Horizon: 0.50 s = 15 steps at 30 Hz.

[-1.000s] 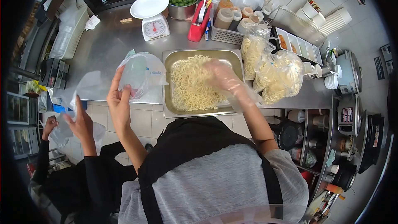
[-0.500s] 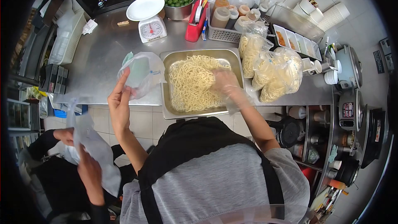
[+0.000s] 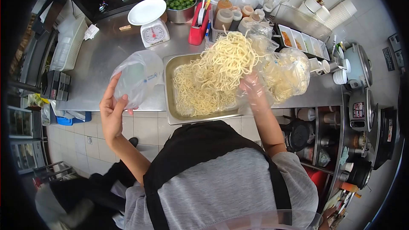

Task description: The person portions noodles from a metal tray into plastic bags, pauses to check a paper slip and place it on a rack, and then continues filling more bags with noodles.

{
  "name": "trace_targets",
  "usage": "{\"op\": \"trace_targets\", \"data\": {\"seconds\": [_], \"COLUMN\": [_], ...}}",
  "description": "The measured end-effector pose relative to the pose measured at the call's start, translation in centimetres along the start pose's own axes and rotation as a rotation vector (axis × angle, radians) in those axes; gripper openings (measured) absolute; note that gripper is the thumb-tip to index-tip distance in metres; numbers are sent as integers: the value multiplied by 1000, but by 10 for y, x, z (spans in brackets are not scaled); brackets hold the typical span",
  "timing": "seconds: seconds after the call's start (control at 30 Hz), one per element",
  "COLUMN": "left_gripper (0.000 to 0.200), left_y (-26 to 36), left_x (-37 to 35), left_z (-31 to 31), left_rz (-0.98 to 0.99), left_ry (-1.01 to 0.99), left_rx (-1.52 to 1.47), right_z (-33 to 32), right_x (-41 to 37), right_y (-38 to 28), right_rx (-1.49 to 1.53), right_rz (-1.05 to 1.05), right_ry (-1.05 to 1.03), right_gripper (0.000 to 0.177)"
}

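Note:
My left hand [image 3: 112, 113] holds a thin, clear plastic bag [image 3: 139, 79] over the counter's front edge, with thumb and fingers at its mouth and part of the hand hidden behind the film. A loose, clear plastic glove covers my right hand [image 3: 253, 86]. That hand grips a big clump of yellow noodles [image 3: 232, 59], raised above the right side of a metal tray [image 3: 168, 102]. Strands hang from the clump towards the remaining noodles [image 3: 200, 102] in the tray. The clump hides most of my right fingers.
Bagged noodles [image 3: 294, 76] lie right of the tray. Behind stand a kitchen scale [image 3: 154, 33], a pot of green limes [image 3: 181, 13], a red tape dispenser [image 3: 197, 32] and sauce bottles [image 3: 224, 18]. Another person [image 3: 85, 196] is at the lower left, blurred.
My right hand has risen out of the tray with a clump of noodles. My left hand and the bag have shifted slightly left. The other person has moved lower, their hands no longer visible.

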<state>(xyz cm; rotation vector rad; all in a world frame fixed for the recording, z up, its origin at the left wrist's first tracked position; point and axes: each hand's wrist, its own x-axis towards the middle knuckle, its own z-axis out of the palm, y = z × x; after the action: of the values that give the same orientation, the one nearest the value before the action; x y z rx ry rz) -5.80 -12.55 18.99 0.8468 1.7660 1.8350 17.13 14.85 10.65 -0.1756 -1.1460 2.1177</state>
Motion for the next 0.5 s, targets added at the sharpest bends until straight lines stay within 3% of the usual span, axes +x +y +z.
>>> {"op": "trace_targets", "data": {"seconds": [0.03,0.2,0.23,0.27,0.5], "left_gripper": [53,59,58,57,57], "left_y": [2,12,15,19,14], "left_x": [2,9,9,8,9], "left_z": [2,2,1,0,-19], "left_rz": [26,58,57,57,18], "left_ry": [7,-25,-31,-37,-121], "left_rx": [-20,-131,-97,-65,-79], "right_z": [21,66,54,55,86], "right_x": [-2,33,34,39,75], "right_y": [-8,-48,-47,-54,-121], "right_rx": [-87,-84,-120,-158,-544], "right_rz": [-72,112,-34,-69,-166], "right_ry": [20,267,17,-37,-95], "right_gripper": [64,47,51,51,52]}}
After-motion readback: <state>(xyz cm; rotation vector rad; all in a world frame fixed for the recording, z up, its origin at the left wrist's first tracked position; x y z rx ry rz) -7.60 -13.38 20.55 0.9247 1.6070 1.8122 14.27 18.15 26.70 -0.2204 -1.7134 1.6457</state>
